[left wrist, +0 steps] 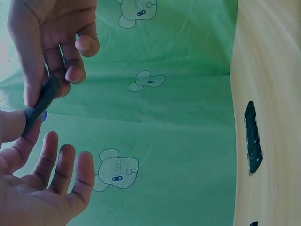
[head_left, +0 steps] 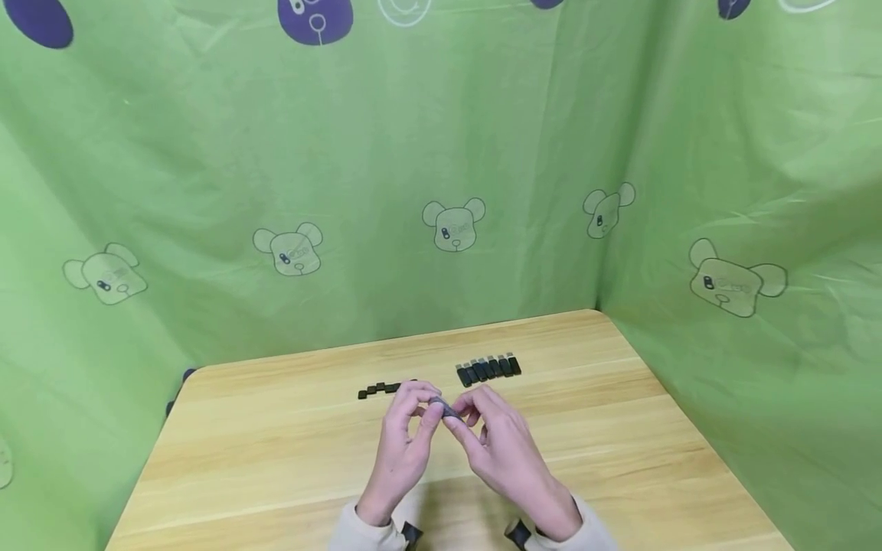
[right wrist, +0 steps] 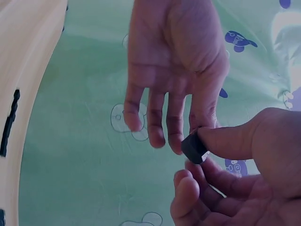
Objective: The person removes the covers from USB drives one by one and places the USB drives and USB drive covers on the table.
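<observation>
Over the middle of the table both hands hold one dark USB flash drive [head_left: 446, 409] between them. The left hand [head_left: 406, 440] pinches one end with thumb and index finger. At the other end, the right hand [head_left: 506, 444] pinches it in the same way. No metal plug shows on the drive [left wrist: 43, 101] in the left wrist view; fingers cover both its ends. Beyond the right hand lies a row of black USB flash drives [head_left: 488, 369], silver plugs pointing away. Several small black caps [head_left: 372, 389] lie in a line beyond the left hand, which partly hides them.
The wooden table [head_left: 276, 459] reaches back to a green curtain [head_left: 372, 168] with bear-head prints, which also encloses both sides. Light sleeves [head_left: 575, 532] cover the forearms, with dark wrist-worn pieces [head_left: 517, 533] on their inner sides.
</observation>
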Tool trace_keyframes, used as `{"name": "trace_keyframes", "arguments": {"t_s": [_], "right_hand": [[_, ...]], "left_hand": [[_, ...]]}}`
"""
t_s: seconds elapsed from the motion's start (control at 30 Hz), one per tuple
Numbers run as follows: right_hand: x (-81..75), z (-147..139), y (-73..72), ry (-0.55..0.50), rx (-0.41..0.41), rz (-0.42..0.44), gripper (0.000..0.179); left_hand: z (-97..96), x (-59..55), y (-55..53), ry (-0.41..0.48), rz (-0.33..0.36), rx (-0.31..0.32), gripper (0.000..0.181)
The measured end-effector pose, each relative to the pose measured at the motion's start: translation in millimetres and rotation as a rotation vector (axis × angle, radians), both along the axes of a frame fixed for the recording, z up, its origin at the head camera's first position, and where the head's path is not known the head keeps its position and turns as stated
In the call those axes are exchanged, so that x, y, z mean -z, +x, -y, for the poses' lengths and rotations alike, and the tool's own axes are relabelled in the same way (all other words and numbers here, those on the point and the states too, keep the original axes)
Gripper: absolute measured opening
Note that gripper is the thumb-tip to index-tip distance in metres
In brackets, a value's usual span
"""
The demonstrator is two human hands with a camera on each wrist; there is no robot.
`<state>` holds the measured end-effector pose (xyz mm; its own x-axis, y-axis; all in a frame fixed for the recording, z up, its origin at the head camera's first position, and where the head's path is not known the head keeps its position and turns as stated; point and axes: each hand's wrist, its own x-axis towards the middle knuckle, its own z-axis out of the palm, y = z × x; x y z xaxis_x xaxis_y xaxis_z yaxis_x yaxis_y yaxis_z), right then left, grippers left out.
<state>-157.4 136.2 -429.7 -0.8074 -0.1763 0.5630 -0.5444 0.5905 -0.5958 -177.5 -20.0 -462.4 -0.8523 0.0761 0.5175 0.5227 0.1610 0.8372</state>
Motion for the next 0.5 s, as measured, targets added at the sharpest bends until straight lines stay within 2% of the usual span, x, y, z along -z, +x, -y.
{"name": "trace_keyframes", "arguments": {"t_s": [0.1,0.2,0.5], "right_hand": [[-1.1,-0.5,0.1,-0.022,-0.043,0.023,0.009],[-1.3,-0.8,0.3,-0.024,-0.063,0.035,0.008],[-0.9,-1.0,-1.0,0.003,-0.107,-0.022,0.014]], "left_hand": [[0.1,-1.0,2.9,0.036,0.024,0.028,0.010],[-0.1,-0.7,5.0,0.069,0.036,0.027,0.010],[1.4,0.5,7.2,0.141,0.043,-0.038,0.010]]}}
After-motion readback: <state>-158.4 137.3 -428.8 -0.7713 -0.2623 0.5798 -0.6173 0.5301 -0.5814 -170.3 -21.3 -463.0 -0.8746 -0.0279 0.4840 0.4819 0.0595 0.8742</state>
